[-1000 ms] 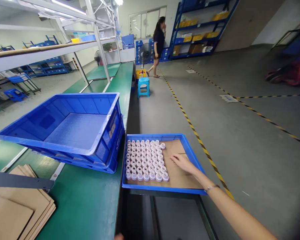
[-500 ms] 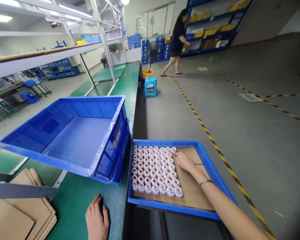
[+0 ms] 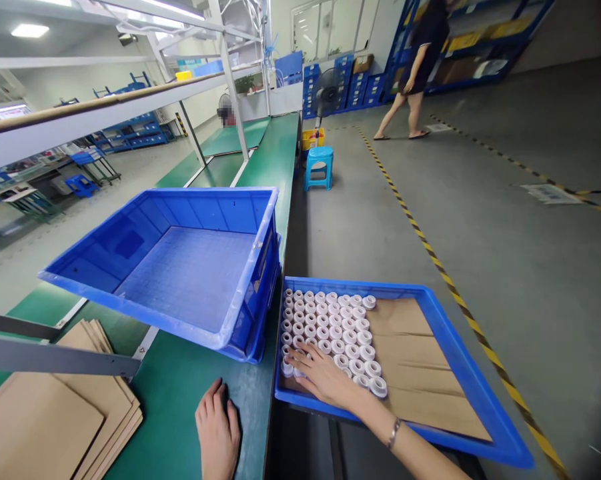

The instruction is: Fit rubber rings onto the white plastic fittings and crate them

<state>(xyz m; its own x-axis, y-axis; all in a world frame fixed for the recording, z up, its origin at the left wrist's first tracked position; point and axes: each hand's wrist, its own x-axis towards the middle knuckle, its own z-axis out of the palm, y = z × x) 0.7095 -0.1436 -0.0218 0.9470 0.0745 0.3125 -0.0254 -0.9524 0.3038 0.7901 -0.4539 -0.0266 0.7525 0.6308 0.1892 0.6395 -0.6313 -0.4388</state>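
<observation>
My right hand reaches palm down over the near-left part of a blue tray. Its fingers are spread and lie over several white round plastic parts with a hole in the top; whether they touch them I cannot tell. The parts stand in rows on a brown cardboard sheet, filling the tray's left side. On the green bench top, my left hand rests with its thumb apart from the fingers and nothing visible in it. Part of the near rows is hidden under my right hand.
A large blue crate stands on the bench behind my left hand. Brown cardboard sheets are stacked at the left, under a grey metal bar. Farther off are a blue stool, a fan and a person walking.
My right hand has moved from the far right end of the rows to the near-left ones, fingers now spread. My left hand stays on the bench. The view has shifted, and the person has walked right.
</observation>
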